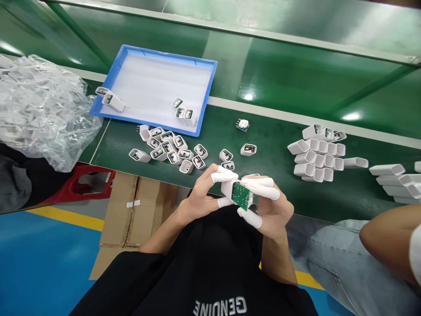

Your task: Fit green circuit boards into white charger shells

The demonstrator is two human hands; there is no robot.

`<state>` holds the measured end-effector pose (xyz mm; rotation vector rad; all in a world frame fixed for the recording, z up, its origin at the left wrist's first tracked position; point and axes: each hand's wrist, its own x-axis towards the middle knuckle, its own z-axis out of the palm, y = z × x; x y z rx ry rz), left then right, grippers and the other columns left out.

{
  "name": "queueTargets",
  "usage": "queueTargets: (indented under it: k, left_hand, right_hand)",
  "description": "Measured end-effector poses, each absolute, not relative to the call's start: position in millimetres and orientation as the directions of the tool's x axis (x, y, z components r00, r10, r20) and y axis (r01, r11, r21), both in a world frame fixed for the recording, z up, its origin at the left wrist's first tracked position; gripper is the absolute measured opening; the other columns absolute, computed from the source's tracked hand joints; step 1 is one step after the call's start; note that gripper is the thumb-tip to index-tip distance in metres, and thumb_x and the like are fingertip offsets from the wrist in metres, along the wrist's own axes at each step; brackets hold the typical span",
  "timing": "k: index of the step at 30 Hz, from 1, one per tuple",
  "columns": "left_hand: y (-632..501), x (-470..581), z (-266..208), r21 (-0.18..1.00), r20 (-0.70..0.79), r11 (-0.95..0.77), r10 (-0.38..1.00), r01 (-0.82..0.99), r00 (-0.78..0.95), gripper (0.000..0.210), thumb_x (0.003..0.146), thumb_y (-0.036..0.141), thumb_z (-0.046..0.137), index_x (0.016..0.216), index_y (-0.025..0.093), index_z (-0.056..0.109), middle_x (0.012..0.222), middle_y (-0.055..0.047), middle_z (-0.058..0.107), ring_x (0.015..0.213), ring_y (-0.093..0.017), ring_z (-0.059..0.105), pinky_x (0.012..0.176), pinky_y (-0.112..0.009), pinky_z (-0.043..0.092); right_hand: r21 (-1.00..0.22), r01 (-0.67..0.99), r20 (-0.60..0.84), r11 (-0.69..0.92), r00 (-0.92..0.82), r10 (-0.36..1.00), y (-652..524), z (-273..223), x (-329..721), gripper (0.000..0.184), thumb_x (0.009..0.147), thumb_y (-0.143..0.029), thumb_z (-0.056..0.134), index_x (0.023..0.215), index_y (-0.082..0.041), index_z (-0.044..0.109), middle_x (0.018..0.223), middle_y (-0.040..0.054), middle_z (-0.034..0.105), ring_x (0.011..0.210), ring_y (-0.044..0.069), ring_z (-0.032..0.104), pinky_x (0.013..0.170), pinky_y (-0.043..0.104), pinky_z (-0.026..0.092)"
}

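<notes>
My left hand (204,192), in white finger cots, grips a white plastic charger housing (226,188) near the bench's front edge. Between the white-capped fingers of my right hand (271,204) is a green circuit board (241,196), its soldered face toward me. The board sits at the open end of the housing; how far it is inside I cannot tell. Just beyond my hands stand housings with boards in them, one (226,155) to the left and another (248,149) to the right. A loose circuit board (242,125) with a white part lies farther back.
A blue-rimmed tray (206,98) holds several housings. Filled housings (167,147) cluster before it, and a stack of white housings (315,153) stands right. A clear bag (42,105) of white parts lies left. Cardboard boxes (131,215) stand below; a person's arm (391,241) is at right.
</notes>
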<state>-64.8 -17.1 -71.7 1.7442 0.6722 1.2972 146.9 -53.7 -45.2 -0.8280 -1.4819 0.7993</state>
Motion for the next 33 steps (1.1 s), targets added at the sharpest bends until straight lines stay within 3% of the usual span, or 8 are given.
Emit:
queueTargets:
  k: [8, 12, 19, 25, 29, 33]
  left_hand:
    - [-17, -66, -72, 0.872, 0.475, -0.488, 0.819, -0.045, 0.322, 0.069, 0.09, 0.033, 0.099, 0.154, 0.032, 0.073, 0.122, -0.009, 0.072, 0.109, -0.025, 0.075, 0.092, -0.039, 0.068]
    - [-18, -66, -79, 0.879, 0.466, -0.473, 0.827, -0.057, 0.316, 0.069, 0.089, 0.038, 0.1, 0.152, 0.032, 0.074, 0.12, -0.009, 0.073, 0.106, -0.025, 0.074, 0.091, -0.038, 0.068]
    - [-25, -61, -89, 0.912, 0.408, -0.382, 0.879, -0.148, 0.247, 0.08, 0.088, 0.031, 0.101, 0.16, 0.034, 0.066, 0.112, -0.002, 0.065, 0.094, -0.016, 0.07, 0.084, -0.03, 0.069]
    - [-28, -59, -81, 0.941, 0.337, -0.323, 0.91, -0.098, 0.243, 0.081, 0.082, 0.037, 0.104, 0.156, 0.034, 0.07, 0.106, -0.001, 0.065, 0.09, -0.016, 0.068, 0.077, -0.027, 0.07]
    - [-28, -59, -78, 0.956, 0.294, -0.276, 0.922, -0.104, 0.252, 0.073, 0.081, 0.039, 0.105, 0.147, 0.03, 0.076, 0.102, 0.0, 0.064, 0.089, -0.016, 0.069, 0.075, -0.025, 0.069]
    - [-27, -61, -73, 0.963, 0.267, -0.251, 0.933, -0.095, 0.243, 0.056, 0.081, 0.039, 0.104, 0.129, 0.026, 0.079, 0.099, 0.001, 0.064, 0.084, -0.014, 0.069, 0.07, -0.023, 0.068]
  right_hand:
    - [-0.864, 0.119, 0.486, 0.49, -0.06, 0.872, -55, -48, 147, 0.06, 0.089, -0.022, 0.091, 0.145, -0.037, 0.076, 0.125, 0.0092, 0.084, 0.112, 0.036, 0.081, 0.091, 0.06, 0.071]
    - [-0.848, 0.23, 0.472, 0.477, -0.082, 0.878, -55, -47, 146, 0.061, 0.091, -0.023, 0.091, 0.148, -0.037, 0.074, 0.132, 0.0101, 0.081, 0.121, 0.036, 0.079, 0.097, 0.06, 0.071]
    - [-0.669, 0.49, 0.529, 0.559, -0.214, 0.821, -57, -37, 159, 0.093, 0.088, -0.029, 0.095, 0.171, -0.033, 0.054, 0.154, 0.0163, 0.07, 0.139, 0.042, 0.07, 0.109, 0.066, 0.066]
    - [-0.537, 0.6, 0.549, 0.593, -0.286, 0.785, -57, -43, 152, 0.093, 0.092, -0.022, 0.091, 0.173, -0.039, 0.049, 0.146, 0.0126, 0.077, 0.13, 0.04, 0.075, 0.102, 0.061, 0.067]
    - [-0.537, 0.586, 0.595, 0.607, -0.246, 0.765, -52, -48, 144, 0.089, 0.09, -0.018, 0.088, 0.17, -0.035, 0.053, 0.136, 0.0125, 0.08, 0.12, 0.037, 0.077, 0.095, 0.057, 0.067]
    - [-0.58, 0.554, 0.591, 0.597, -0.218, 0.777, -51, -50, 139, 0.079, 0.089, -0.015, 0.088, 0.16, -0.04, 0.062, 0.126, 0.0085, 0.082, 0.111, 0.034, 0.078, 0.089, 0.054, 0.066]
